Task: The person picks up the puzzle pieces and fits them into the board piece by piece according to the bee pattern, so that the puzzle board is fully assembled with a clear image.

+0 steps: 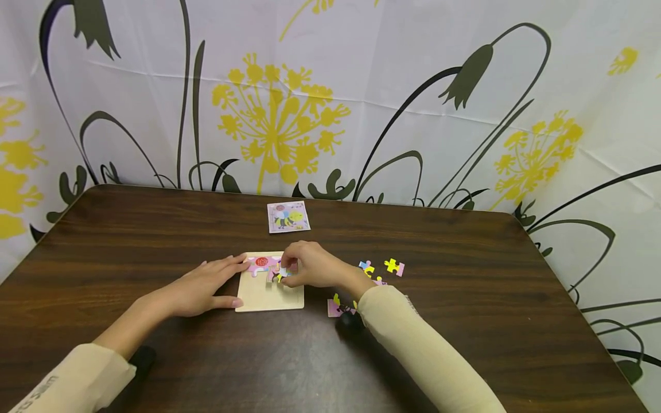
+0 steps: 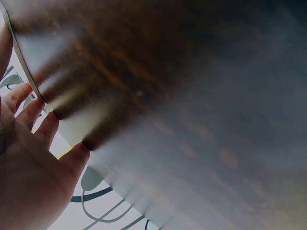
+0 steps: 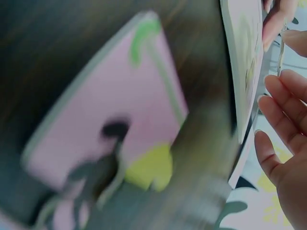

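A square pale wooden puzzle board (image 1: 268,299) lies on the table, with pink puzzle pieces (image 1: 260,262) fitted along its far edge. My left hand (image 1: 198,289) rests at the board's left side, fingers extended, its fingertips and thumb at the edge. Above the board, my right hand (image 1: 316,265) pinches a small puzzle piece (image 1: 273,275) between thumb and fingers. The piece is tilted and partly hidden by the fingers. In the right wrist view this piece (image 3: 281,56) shows edge-on between the thumb and fingertips.
Several loose puzzle pieces (image 1: 394,267) lie right of the board, some partly behind the right forearm. A pink corner piece (image 3: 103,112) looms close in the right wrist view. Beyond the board lies a picture card of a bee (image 1: 288,217). A flowered cloth (image 1: 392,109) hangs behind the table.
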`<state>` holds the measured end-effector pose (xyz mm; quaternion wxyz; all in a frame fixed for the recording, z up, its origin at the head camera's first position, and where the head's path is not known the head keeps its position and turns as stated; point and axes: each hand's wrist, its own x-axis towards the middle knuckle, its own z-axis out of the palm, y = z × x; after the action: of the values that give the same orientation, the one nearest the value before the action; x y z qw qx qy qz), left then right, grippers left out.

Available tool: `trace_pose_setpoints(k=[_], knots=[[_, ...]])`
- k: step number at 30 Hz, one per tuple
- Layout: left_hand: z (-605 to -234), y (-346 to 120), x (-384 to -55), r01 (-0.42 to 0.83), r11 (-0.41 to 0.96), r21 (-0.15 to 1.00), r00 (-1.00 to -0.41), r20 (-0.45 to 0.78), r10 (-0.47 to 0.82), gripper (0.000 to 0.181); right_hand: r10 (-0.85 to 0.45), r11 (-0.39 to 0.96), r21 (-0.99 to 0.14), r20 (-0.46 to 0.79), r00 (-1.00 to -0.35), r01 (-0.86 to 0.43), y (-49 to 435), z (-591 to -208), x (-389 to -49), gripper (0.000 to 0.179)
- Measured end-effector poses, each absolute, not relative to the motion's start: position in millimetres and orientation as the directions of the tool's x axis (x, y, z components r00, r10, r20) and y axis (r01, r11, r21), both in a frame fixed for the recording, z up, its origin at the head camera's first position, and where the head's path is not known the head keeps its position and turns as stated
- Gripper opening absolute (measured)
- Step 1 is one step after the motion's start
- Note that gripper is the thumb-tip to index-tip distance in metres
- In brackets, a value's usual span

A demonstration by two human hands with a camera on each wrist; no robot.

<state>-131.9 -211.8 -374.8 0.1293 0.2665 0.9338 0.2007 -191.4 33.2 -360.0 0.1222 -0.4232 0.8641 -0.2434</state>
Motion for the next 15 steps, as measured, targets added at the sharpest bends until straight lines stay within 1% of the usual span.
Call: trace_pose_setpoints(k=[7, 15], knots=[[-373, -211, -132, 0.457, 0.768, 0.449, -0.819, -0.124, 0.560, 0.075, -0.801, 0.524, -0.492, -0.006, -0.599, -0.695, 16, -362, -188, 0.019], [-373, -210, -131, 0.459, 0.766, 0.450, -0.819, -0.121, 0.561, 0.075, -0.783, 0.565, -0.431, -0.012, -0.622, -0.704, 4, -367, -186, 0.021]])
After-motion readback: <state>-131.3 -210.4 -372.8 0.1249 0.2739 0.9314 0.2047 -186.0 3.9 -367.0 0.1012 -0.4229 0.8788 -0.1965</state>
